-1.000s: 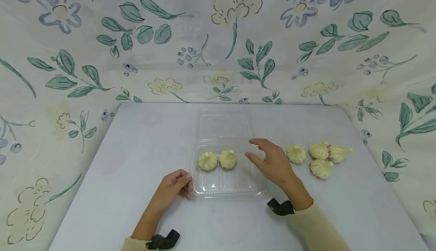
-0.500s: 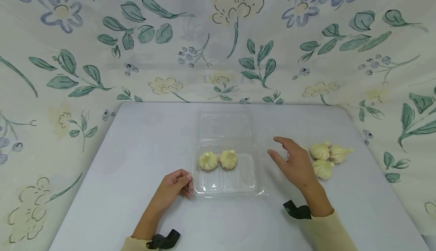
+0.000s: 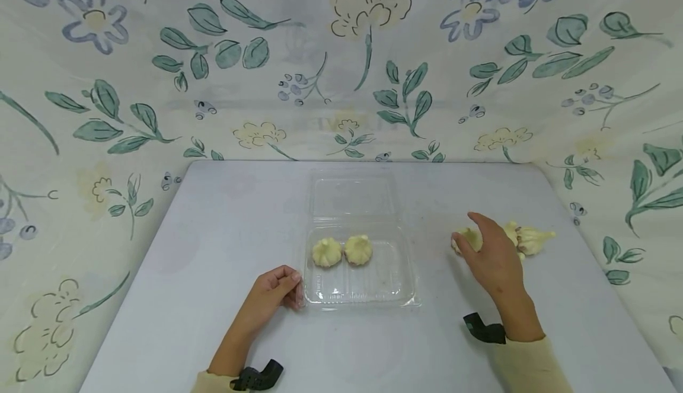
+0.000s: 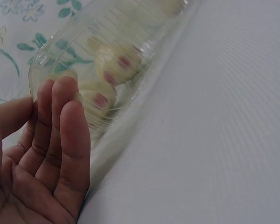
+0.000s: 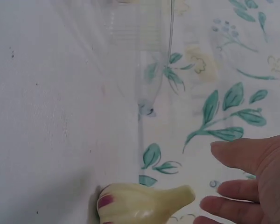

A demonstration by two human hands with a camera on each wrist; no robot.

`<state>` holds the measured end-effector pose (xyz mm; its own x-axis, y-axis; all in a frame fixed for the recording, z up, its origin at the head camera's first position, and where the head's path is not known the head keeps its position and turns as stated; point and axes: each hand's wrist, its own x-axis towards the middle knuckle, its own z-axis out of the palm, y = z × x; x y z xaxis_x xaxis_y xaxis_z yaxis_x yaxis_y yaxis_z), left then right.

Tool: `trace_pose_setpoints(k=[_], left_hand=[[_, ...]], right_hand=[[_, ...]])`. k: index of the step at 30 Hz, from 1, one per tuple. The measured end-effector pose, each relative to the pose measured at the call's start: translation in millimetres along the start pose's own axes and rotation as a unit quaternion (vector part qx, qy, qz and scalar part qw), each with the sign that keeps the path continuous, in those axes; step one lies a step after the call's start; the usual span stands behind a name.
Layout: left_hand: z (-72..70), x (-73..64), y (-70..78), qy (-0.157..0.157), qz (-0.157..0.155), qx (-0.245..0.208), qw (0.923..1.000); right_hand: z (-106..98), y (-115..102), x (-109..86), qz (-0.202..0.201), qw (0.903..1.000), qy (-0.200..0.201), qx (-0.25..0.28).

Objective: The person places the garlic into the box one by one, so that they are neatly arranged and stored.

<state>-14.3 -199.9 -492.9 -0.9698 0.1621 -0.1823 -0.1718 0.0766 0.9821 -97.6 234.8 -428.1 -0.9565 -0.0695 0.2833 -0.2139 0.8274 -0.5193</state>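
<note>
My left hand (image 3: 271,292) pinches the left rim of a clear plastic clamshell container (image 3: 385,287), which lies with its lid (image 3: 352,194) folded back. Inside it sit two garlic bulbs, a left one (image 3: 326,253) and a right one (image 3: 358,250), side by side. Over on the right, my right hand (image 3: 496,259) hovers with thumb and fingers spread around a single garlic bulb (image 3: 471,239). The right wrist view shows that bulb (image 5: 135,205) on the table, its stem pointing toward the fingers, with a gap between.
More garlic bulbs (image 3: 535,240) lie just behind the right hand, partly covered by it. A white table (image 3: 213,233) bears everything, and a flower-printed cloth (image 3: 320,37) rises behind its far edge.
My right hand has moved right, from beside the container to the garlic bulbs, and now partly covers the nearest ones. The left hand and container have stayed put.
</note>
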Motion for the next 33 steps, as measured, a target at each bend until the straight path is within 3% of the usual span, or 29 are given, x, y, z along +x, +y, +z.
trace_pose_setpoints(k=[8,23,33], left_hand=[[-0.8,0.3,-1.6,0.001,0.007,0.003,1.0000],[-0.9,1.8,-5.8,0.004,-0.004,-0.004,1.0000],[-0.9,1.5,-5.2,0.000,0.001,-0.006,1.0000]], right_hand=[[0.2,11.5,-1.2,0.017,0.9994,-0.030,-0.002],[13.0,24.2,-2.1,0.010,0.9999,-0.004,0.006],[11.2,28.9,-0.3,0.038,0.9989,-0.028,0.007]])
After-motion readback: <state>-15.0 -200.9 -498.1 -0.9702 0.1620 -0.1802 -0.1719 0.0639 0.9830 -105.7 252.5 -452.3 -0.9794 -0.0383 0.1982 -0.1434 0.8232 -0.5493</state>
